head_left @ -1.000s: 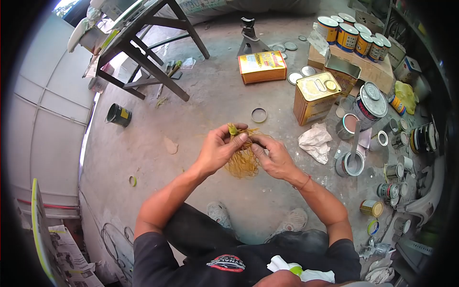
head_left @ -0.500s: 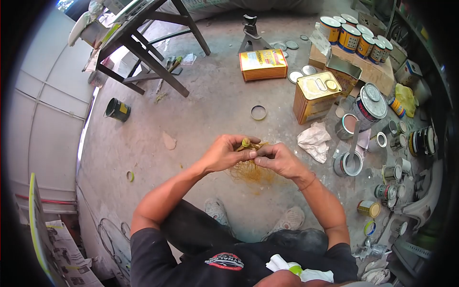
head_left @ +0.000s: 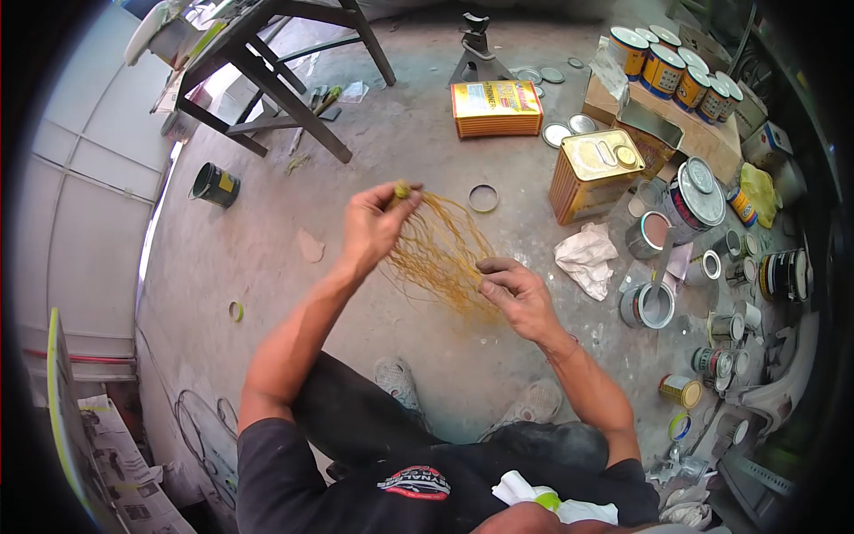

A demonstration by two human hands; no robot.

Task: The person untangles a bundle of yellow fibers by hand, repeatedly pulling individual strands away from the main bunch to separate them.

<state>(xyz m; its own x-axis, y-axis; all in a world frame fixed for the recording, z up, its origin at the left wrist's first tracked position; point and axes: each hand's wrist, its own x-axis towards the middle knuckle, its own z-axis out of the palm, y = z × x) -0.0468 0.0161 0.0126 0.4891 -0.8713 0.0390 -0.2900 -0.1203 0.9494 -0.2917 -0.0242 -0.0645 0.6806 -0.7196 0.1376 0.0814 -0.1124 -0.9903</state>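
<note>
A bundle of thin yellow-brown strands (head_left: 438,258) hangs between my two hands above the concrete floor. My left hand (head_left: 378,221) pinches its knotted greenish-yellow top end, up and to the left. Lower on the right, the fingertips of my right hand (head_left: 514,294) are closed on some of the strands near their lower part. The strands fan out loosely between the hands, and their lower ends are blurred against the floor.
A ring-shaped lid (head_left: 483,198) lies beyond my hands. Rectangular tins (head_left: 592,178), a white rag (head_left: 585,258) and several paint cans (head_left: 652,305) stand or lie on the right. A dark can (head_left: 215,185) and a wooden stand (head_left: 294,107) are at the left.
My hands have moved apart: the left one up and to the left with the knotted end, the right one slightly right. The strands, bunched before, are now stretched between them.
</note>
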